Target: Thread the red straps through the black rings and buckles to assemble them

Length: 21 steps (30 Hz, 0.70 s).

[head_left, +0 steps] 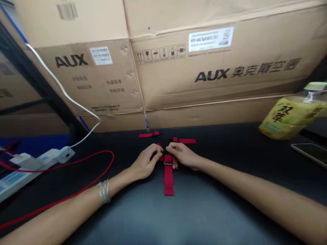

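Observation:
A red webbing strap (169,180) with a metal-looking slider (168,163) hangs or lies toward me between my hands. My left hand (145,162) is closed, thumb and forefinger pinching red webbing by the small black piece (165,152) at the strap's far end. On the other side, my right hand (185,156) is closed in a pinch at that same end, with some fingers curled behind the strap. The fingertips hide much of the black piece. Just beyond my hands lie two more red straps, one at the left (146,135) and one at the right (187,141), each with black hardware.
Large cardboard boxes (168,81) stand along the back of the black table (153,217). A white power strip (33,170), a white cable (61,86) and a red cable (102,173) are at the left. A yellow-labelled bottle (288,115) and a phone (311,153) are at the right.

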{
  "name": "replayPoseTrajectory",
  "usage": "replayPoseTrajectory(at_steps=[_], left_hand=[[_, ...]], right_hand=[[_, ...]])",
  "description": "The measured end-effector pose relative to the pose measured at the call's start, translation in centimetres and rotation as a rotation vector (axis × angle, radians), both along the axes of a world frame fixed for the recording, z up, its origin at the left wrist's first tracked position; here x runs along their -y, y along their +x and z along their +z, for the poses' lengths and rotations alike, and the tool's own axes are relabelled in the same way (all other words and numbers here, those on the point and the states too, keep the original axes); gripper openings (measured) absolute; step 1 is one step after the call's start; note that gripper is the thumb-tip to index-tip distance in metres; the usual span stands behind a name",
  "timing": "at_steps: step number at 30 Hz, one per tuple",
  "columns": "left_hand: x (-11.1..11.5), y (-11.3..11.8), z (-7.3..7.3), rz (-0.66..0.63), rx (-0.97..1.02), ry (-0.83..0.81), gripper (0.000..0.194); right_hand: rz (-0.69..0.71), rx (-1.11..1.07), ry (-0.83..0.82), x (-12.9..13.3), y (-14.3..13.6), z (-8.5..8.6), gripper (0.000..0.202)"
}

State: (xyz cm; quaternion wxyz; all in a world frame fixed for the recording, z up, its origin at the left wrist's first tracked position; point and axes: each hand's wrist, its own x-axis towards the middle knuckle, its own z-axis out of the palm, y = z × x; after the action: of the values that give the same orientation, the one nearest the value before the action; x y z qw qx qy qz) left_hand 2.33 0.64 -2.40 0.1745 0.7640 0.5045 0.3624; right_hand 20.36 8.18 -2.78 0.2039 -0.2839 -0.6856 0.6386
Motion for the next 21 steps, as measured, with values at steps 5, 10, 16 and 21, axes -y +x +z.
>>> replayPoseTrajectory(at_steps=[5,10,16,21], left_hand=[[0.0,-0.2,0.0,0.024,0.021,0.018,0.023],[-0.1,-0.4,-0.2,0.070,0.049,-0.016,0.026],[-0.1,-0.1,0.2,0.105,0.076,-0.071,0.026],[-0.2,-0.3,-0.1,0.184,0.135,-0.114,0.027]], right_hand=[[-0.064,-0.031,-0.117,-0.2,0.0,0.2,0.029],[-0.075,-0.043,-0.120,-0.5,0.1,0.0,0.029],[-0.027,-0.065,0.096,-0.1,0.1,-1.0,0.044],[-0.106,-0.050,0.233,0.6,0.2,-1.0,0.036]])
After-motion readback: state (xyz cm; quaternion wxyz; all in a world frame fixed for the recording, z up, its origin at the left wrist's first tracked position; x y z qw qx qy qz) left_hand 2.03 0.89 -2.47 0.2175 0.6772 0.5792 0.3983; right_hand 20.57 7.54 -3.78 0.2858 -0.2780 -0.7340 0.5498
